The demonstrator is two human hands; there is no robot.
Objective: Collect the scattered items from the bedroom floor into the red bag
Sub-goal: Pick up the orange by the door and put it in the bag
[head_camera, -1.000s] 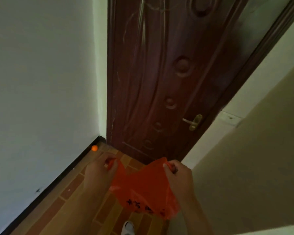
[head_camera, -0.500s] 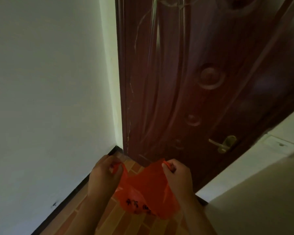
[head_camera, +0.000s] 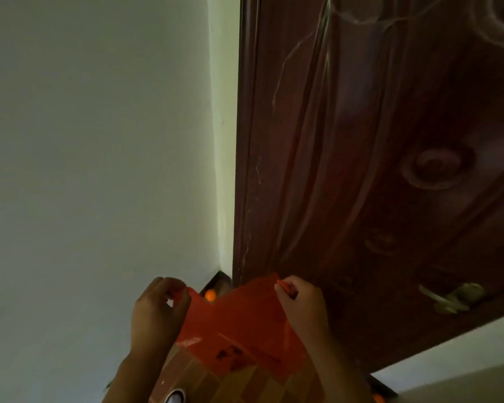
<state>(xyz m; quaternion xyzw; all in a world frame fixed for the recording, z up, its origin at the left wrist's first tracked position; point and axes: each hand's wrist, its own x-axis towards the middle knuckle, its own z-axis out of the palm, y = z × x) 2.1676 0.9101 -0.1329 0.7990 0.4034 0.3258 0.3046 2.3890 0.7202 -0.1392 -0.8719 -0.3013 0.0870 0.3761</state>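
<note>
From the head view we hold the red bag [head_camera: 245,324] low in the frame's centre, left hand [head_camera: 154,312] and right hand [head_camera: 303,309] each with its grip pinching a top edge. An orange ball [head_camera: 210,295] lies on the floor by the door [head_camera: 376,170].

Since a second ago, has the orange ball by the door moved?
Cannot tell. The orange ball lies in the corner where the skirting meets the door, roughly as before; the camera moved, and the red bag partly hides it.

Red bag [head_camera: 245,330] showing as thin translucent plastic film; door [head_camera: 376,170] appearing glossy dark wood; handle [head_camera: 454,298] looking brassy metal; wall [head_camera: 99,141] reading matt.
</note>
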